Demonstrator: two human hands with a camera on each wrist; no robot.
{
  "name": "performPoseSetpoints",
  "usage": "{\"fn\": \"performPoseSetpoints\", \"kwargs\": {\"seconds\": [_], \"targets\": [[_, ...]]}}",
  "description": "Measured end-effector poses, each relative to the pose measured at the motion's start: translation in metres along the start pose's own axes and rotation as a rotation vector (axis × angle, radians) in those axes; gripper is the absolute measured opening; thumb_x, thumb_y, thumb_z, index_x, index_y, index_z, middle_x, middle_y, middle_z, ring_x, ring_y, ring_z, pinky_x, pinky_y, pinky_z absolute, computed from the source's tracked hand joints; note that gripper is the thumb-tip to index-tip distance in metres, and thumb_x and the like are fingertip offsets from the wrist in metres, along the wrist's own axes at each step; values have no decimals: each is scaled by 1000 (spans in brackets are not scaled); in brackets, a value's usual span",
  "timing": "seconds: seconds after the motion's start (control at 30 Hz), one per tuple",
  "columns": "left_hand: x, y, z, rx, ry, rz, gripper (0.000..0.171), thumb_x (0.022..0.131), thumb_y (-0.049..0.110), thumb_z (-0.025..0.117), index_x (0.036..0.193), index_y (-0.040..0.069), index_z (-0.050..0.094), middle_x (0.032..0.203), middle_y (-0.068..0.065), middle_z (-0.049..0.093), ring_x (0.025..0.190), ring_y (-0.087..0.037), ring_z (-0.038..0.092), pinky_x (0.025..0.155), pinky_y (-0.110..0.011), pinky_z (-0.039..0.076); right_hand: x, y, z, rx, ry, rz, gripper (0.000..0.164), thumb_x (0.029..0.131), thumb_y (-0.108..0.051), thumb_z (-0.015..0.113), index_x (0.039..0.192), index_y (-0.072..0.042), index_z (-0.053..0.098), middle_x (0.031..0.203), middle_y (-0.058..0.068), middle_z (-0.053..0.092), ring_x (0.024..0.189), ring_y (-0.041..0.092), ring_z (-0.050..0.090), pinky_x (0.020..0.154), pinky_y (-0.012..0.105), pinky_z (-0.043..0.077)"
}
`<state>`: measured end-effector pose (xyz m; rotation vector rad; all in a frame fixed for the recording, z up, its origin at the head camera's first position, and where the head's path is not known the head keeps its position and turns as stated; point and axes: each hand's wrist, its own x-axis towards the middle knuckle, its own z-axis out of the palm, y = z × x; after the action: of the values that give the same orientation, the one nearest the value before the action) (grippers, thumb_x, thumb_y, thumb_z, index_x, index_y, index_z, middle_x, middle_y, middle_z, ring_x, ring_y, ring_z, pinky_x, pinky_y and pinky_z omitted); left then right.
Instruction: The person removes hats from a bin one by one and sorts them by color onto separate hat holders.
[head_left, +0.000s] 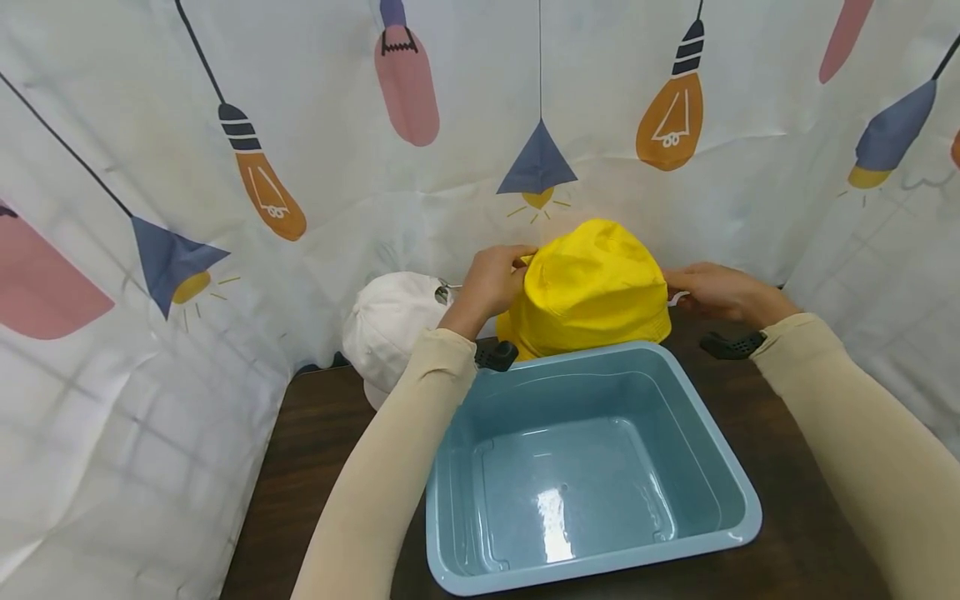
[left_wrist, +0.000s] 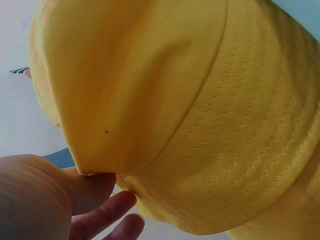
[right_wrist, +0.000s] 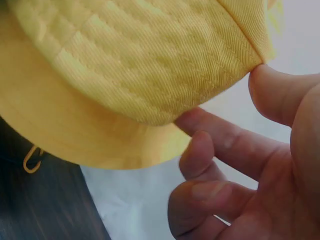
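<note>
A yellow bucket hat stands at the far side of the blue plastic basin, its crown creased and its brim stitched in rows. My left hand pinches its left side; in the left wrist view the thumb presses on a fold of the cloth. On the opposite side my right hand pinches the hat, with the thumb at the seam above the brim and the index finger under the edge. More yellow cloth shows beneath the brim; whether it is a second hat I cannot tell.
A white cap sits to the left of the yellow hat, partly behind my left forearm. The basin stands on a dark wooden table between my forearms. A patterned white curtain hangs close behind the hats.
</note>
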<state>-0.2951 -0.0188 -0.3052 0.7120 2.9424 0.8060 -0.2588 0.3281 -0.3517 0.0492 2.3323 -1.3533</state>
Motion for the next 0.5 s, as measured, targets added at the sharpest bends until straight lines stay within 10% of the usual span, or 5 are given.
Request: {"fn": "performPoseSetpoints", "kwargs": {"seconds": [0.27,0.5], "targets": [[5,1,1,-8,-43,35,45,106,16,54,151,25,53,134,-8,64,121,-26,61,98,-37,54,1,2,-2,49,-127,-25,50,106,-53,43,117,-14,73,107,-7,64,104,18,55,105,46,46],[11,0,6,6,74,26,31,103,21,63,132,26,71,123,0,73,113,-21,64,95,-35,55,-2,1,0,194,-99,-49,47,104,-52,50,112,-14,75,114,-13,64,129,22,47,121,68,22]]}}
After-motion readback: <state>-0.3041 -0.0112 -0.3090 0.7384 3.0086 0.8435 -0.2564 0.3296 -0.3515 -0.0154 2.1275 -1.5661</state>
